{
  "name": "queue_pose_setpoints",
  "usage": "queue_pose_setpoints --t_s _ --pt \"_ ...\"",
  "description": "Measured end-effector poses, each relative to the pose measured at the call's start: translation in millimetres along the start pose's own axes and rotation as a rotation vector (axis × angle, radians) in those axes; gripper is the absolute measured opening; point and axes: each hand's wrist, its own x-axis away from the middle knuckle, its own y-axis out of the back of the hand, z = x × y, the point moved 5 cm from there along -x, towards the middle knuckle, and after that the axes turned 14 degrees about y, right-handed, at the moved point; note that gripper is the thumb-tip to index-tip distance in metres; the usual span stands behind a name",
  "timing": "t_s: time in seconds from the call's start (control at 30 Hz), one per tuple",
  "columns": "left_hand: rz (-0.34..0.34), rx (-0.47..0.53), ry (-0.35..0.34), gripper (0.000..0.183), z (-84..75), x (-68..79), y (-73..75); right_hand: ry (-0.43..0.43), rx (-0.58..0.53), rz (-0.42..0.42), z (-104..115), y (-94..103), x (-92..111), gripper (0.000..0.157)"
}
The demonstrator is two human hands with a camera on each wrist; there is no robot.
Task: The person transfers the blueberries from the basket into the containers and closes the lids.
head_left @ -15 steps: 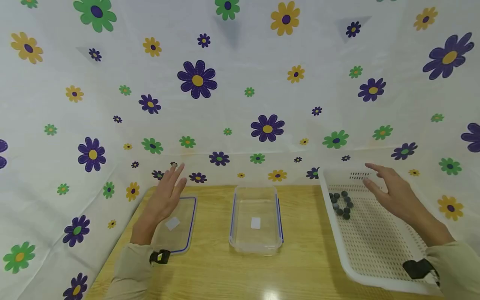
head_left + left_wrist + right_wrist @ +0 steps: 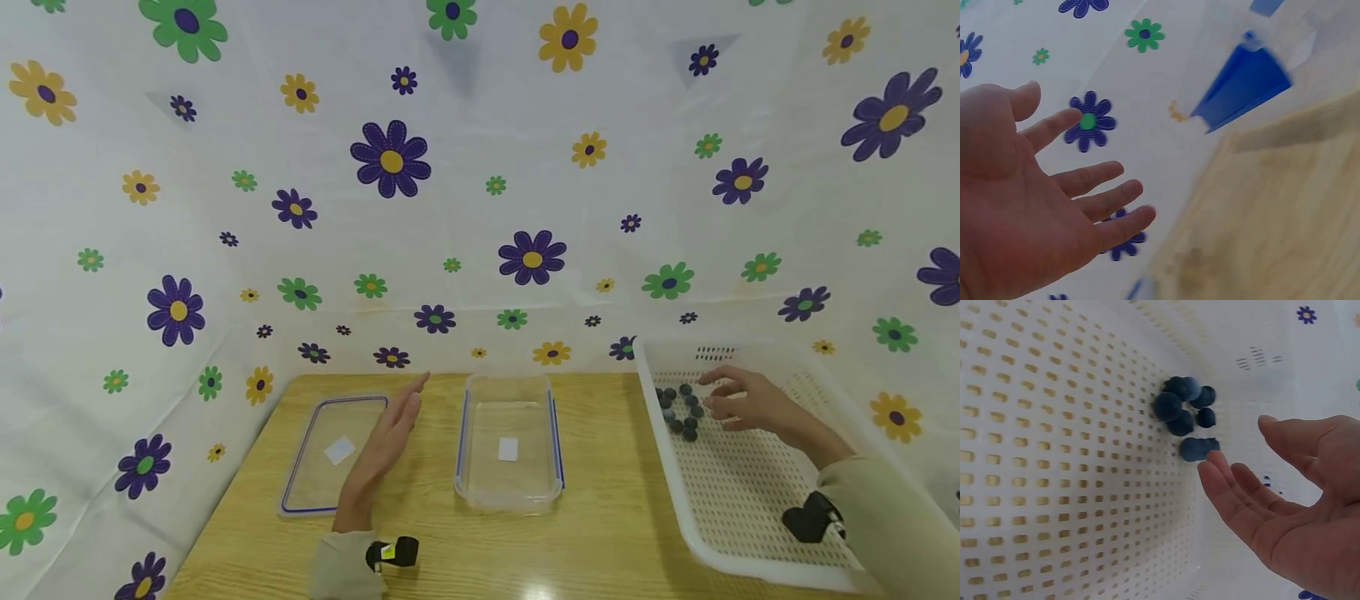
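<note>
Several dark blue blueberries point(image 2: 1168, 407) lie clustered against the left wall of a white perforated basket point(image 2: 720, 500). Over the basket, my right hand point(image 2: 757, 408) reaches toward them with loosely bent fingers; nothing is between its fingers and thumb, and a small gap seems to separate it from the berries. My left hand point(image 2: 386, 446) is held above the table, fingers extended and holding nothing, between a flat clear lid point(image 2: 303, 467) with a blue seal and a clear lidless container point(image 2: 510, 492). In the left wrist view its palm and spread fingers point(image 2: 1104, 200) show plainly.
The wooden table point(image 2: 600, 533) bears the lid at left, the container in the middle and the basket at right. A white flower-print cloth point(image 2: 465, 217) rises behind and beside it. Blue side flaps point(image 2: 557, 442) hang along the container's right side.
My left hand has moved right, from over the lid to the space beside the container. My right hand has lowered into the basket area, closer to the blueberries, with its fingers bending more.
</note>
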Motion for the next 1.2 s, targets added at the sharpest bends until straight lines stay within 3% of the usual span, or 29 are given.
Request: queue_pose_setpoints --t_s 0.17,0.33,0.47,0.7,0.93,1.2 --pt "0.094 0.166 0.070 0.052 19.7 -1.0 -20.8 -0.079 -0.056 0.047 -13.4 -10.0 -1.4 0.043" --pt "0.160 0.201 0.096 0.051 31.3 -3.6 -32.6 -0.109 -0.075 0.077 -20.3 -19.2 -3.5 0.039" --pt "0.213 0.215 0.100 0.051 32.4 -6.5 -41.0 -0.125 -0.026 0.078 -19.8 -22.8 -3.9 0.037" --pt "0.319 0.250 0.132 0.054 42.7 -3.5 -50.4 -0.080 0.056 0.072 -14.4 -30.4 -4.9 0.035" --pt "0.314 0.347 0.201 0.059 51.6 -1.8 -57.2 -0.021 0.131 0.048 -15.6 -30.6 -8.6 0.029" --pt "0.373 0.395 0.240 0.065 46.9 0.8 -56.7 -0.049 0.136 0.010 -26.5 -29.9 -5.0 0.023"
